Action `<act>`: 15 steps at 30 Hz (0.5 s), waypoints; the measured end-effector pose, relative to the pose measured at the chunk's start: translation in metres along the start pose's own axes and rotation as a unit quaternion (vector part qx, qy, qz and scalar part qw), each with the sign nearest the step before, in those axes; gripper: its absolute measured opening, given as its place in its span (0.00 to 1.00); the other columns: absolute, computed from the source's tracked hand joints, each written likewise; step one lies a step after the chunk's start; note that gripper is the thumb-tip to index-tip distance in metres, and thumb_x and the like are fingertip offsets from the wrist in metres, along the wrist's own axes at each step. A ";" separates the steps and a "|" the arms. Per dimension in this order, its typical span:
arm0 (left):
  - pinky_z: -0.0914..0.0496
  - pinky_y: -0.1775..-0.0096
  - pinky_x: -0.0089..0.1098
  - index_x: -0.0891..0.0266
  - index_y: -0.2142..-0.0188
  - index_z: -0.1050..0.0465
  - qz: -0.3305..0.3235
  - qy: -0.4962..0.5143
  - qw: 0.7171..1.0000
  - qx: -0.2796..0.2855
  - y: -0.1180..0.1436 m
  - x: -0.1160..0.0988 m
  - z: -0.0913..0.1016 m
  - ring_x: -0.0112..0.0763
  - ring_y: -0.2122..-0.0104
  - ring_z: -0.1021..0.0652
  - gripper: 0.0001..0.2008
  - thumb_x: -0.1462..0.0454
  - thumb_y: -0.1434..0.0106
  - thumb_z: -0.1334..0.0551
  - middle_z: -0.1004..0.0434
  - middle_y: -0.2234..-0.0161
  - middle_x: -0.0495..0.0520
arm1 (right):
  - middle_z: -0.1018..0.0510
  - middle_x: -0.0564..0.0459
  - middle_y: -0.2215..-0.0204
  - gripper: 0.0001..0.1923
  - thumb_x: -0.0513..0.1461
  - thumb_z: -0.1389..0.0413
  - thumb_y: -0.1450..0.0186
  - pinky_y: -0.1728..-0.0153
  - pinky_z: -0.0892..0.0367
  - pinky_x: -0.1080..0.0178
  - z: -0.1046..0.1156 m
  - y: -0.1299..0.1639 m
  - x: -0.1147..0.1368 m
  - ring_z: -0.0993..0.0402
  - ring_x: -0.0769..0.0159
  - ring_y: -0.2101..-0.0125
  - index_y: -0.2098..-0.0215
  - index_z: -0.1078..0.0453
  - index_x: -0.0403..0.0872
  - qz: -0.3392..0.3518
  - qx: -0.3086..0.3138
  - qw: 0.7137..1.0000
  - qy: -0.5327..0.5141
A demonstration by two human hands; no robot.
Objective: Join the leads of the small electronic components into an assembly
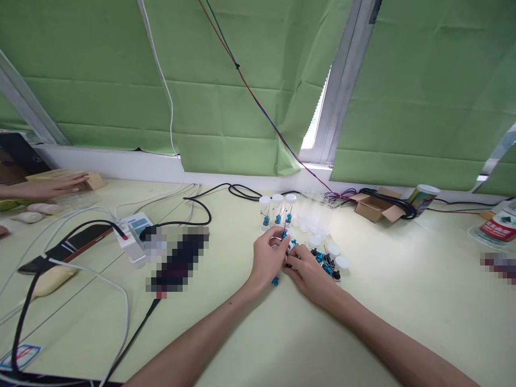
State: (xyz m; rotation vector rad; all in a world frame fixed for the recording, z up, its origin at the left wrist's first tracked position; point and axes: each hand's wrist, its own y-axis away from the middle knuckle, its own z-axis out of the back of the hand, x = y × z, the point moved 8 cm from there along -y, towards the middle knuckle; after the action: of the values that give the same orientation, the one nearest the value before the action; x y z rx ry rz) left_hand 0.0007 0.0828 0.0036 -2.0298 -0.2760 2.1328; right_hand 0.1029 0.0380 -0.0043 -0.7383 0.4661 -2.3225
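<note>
1. The table [363,322] is big and pale green. Both hands meet near its middle, just in front of a row of three small clear tubes [277,210] with white caps. That row is our landmark.
2. The left hand [269,257] is curled narrow around a small clear tube; a bit of blue shows at its fingertips.
3. The right hand [307,271] touches the left, fingers pinched close on something tiny. I cannot tell what.
4. To do this well, I think: hold the tube steady and go slowly.
5. Right of the row lie loose white caps [318,236] and little blue and black parts [327,264].
6. One blue part [275,281] sits below the left hand.
</note>
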 end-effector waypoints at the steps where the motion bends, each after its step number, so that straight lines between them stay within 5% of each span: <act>1: 0.31 0.73 0.29 0.60 0.61 0.25 0.000 -0.002 1.000 0.001 0.000 0.000 0.000 0.27 0.79 0.28 0.12 0.56 0.42 0.36 0.26 0.76 0.49 | 0.30 0.47 0.63 0.06 0.31 0.46 0.33 0.59 0.29 0.55 -0.001 0.000 0.000 0.32 0.58 0.60 0.64 0.30 0.47 0.001 0.000 1.000 0.003; 15: 0.29 0.69 0.30 0.60 0.60 0.25 -0.007 -0.020 1.000 -0.006 -0.001 0.002 0.001 0.30 0.74 0.23 0.13 0.57 0.41 0.36 0.23 0.72 0.52 | 0.30 0.46 0.65 0.07 0.30 0.49 0.32 0.58 0.31 0.53 -0.007 -0.004 0.003 0.34 0.57 0.61 0.65 0.31 0.45 0.002 -0.002 1.000 0.023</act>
State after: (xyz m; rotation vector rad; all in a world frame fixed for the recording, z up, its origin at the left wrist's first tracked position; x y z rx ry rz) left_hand -0.0004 0.0847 0.0016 -1.9880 -0.3088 2.1711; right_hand 0.0949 0.0400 -0.0064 -0.6854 0.4917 -2.3393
